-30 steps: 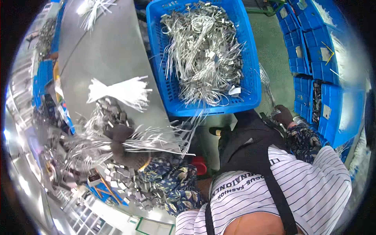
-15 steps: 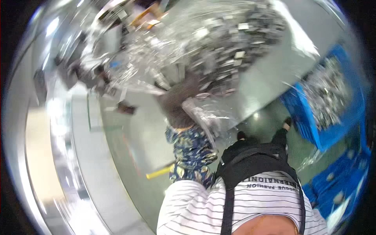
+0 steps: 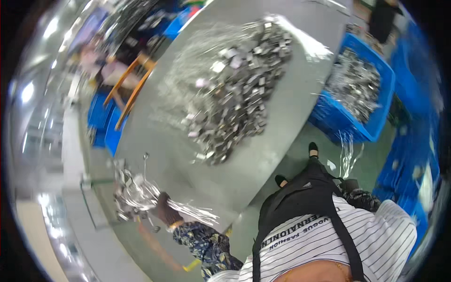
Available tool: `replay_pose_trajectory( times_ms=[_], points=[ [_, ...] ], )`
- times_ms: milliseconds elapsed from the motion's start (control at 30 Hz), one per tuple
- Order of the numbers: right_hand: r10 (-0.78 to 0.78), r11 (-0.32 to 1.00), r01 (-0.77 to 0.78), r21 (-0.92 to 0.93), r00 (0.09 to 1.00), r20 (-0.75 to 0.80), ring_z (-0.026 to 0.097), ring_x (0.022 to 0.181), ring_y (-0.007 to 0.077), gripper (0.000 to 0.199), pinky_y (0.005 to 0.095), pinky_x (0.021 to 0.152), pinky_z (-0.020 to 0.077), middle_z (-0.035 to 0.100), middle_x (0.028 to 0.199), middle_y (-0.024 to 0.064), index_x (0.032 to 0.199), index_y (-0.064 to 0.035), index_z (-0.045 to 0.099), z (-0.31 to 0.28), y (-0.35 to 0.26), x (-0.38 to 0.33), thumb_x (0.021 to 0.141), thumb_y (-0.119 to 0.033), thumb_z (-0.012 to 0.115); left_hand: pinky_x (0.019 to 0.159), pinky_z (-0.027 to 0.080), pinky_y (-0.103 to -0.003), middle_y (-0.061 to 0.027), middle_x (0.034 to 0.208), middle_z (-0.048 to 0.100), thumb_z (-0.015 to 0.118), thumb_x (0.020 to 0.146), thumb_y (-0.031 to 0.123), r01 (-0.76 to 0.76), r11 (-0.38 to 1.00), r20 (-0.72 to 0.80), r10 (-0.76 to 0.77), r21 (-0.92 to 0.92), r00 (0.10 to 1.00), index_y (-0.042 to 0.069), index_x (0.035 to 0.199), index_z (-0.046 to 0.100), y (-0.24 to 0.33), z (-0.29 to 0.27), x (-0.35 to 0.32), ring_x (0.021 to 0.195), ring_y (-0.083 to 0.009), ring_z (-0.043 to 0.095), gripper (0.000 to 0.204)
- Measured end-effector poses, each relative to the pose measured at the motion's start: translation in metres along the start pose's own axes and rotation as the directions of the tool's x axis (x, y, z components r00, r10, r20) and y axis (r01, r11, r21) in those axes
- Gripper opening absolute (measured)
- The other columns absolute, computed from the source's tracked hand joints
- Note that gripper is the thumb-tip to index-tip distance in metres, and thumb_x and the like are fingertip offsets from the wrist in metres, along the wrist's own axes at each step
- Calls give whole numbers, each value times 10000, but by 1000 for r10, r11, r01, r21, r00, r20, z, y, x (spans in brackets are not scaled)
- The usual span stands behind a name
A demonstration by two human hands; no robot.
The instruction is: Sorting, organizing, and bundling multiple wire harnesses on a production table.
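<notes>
Wire bundle, silvery white, sits in the lower left of the frame at the near end of the grey bench; whether it touches the bench top is unclear. The dark-gloved left hand is closed around it, covering its middle. Motion blur smears the clump of grey pieces at its left end, so single parts are hard to separate. Its long axis slants gently from upper left to lower right, the loose strand tips pointing right and slightly down.

The right hand, at the lower right, is dark and partly lost beside the person's clothing; I cannot tell whether it is open or closed. Pale strands show just above it, their hold unclear. A connector pile covers the bench's middle, its left side blurred. The blue bin at the right holds more. Dark printed lettering crosses the striped shirt, partly covered by a black strap.
</notes>
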State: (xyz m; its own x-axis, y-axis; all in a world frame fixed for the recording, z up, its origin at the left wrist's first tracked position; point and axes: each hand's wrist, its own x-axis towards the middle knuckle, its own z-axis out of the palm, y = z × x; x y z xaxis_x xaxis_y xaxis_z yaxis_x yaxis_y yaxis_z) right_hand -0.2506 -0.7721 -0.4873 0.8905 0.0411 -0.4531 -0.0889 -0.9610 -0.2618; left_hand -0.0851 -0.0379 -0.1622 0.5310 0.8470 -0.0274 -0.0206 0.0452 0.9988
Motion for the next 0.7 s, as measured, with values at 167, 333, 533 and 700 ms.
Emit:
replay_pose_trajectory(
  times_ms=[167, 333, 533, 700],
  points=[
    [110, 952, -60, 300, 982, -154, 684, 729, 361, 260, 497, 666, 525, 709, 760, 134, 797, -134, 750, -22, -7, -73, 849, -335, 594, 724, 515, -354, -170, 996, 706, 726, 760, 107, -179, 784, 406, -100, 594, 908, -69, 1064, 676, -144, 18, 41, 854, -215, 646, 355],
    [356, 868, -271, 416, 924, -140, 673, 822, 414, 292, 484, 741, 534, 703, 862, 199, 931, -70, 731, -100, -53, -84, 770, -314, 719, 913, 508, -450, -208, 1088, 705, 668, 864, 513, -366, 406, 481, -229, 837, 846, -5, 1168, 667, -120, 66, 38, 1019, -375, 662, 601],
    [-10, 978, 46, 201, 985, -174, 686, 839, 385, 363, 480, 747, 538, 706, 877, 177, 947, -149, 758, -129, -41, -25, 703, -415, 794, 961, 489, -451, -206, 1245, 631, 820, 754, 459, -365, 246, 232, 439, 898, 868, -26, 1222, 604, -30, 61, -131, 1119, -362, 615, 708],
    [-192, 980, 197, -4, 958, 214, 702, 942, 373, 436, 438, 828, 550, 731, 1003, 168, 1027, -102, 744, -164, -52, 60, 700, -390, 762, 899, 484, -462, -143, 1136, 642, 750, 781, 343, -715, -23, 665, 392, 699, 636, 49, 1183, 624, -22, 70, -307, 1052, -340, 610, 513]
  ],
)
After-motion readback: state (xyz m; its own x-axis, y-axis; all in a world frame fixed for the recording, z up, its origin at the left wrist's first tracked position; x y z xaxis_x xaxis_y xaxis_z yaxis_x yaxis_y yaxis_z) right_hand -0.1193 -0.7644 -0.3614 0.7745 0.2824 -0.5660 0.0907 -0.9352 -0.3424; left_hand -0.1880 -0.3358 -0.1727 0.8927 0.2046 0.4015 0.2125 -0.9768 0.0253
